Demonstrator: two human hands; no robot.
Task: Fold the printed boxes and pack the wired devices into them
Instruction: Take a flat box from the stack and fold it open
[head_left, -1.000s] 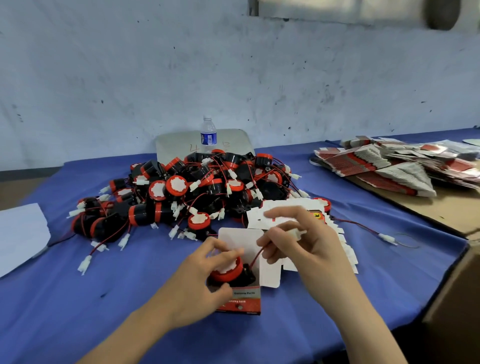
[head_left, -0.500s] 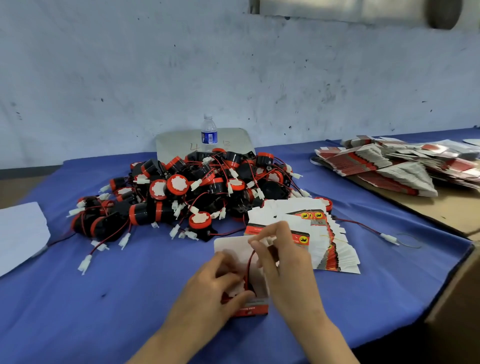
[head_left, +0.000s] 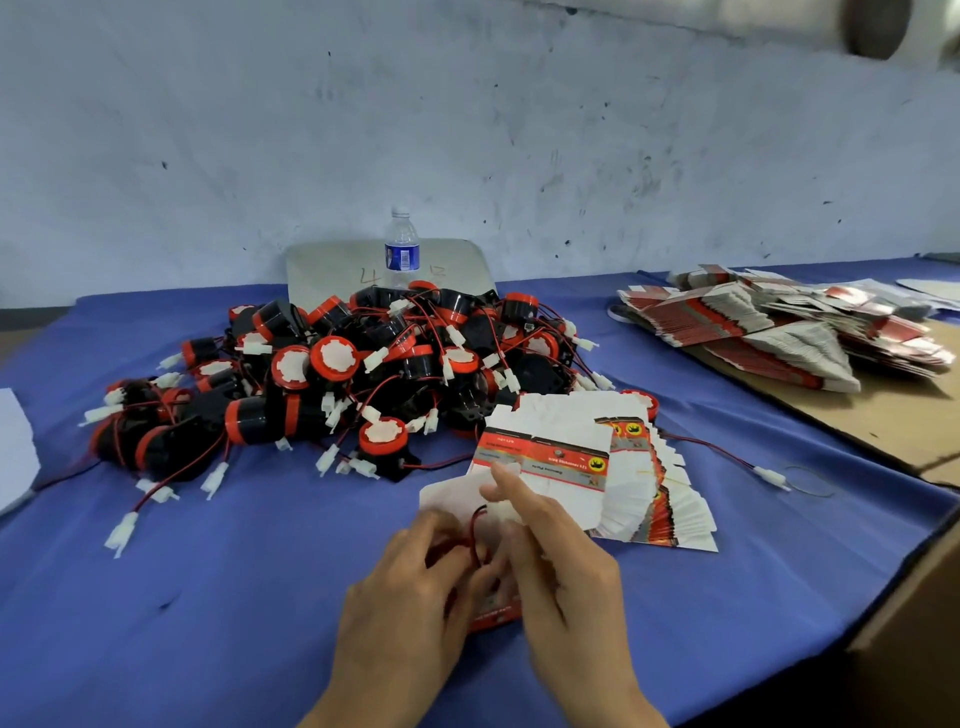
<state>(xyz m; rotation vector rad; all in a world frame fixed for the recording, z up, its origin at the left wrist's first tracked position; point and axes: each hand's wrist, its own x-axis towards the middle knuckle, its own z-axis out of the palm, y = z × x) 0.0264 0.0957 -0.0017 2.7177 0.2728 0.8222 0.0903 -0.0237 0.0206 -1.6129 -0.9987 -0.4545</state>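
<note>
A small red printed box stands on the blue cloth between my hands, its white top flap raised. My left hand grips the box from the left. My right hand pinches the device's red wire and white connector over the box mouth. The device itself is hidden inside the box behind my fingers. A big pile of black-and-red wired devices lies beyond. A fanned stack of flat printed boxes lies just right of my hands.
A water bottle stands behind the pile against a grey board. More flat box stacks lie on cardboard at the right. A loose wire with a connector lies right of the fanned stack. White paper sits at the left edge.
The red-topped device has gone down into the box out of sight. My right hand has moved down and left with the wire, coiling it over the box mouth.
</note>
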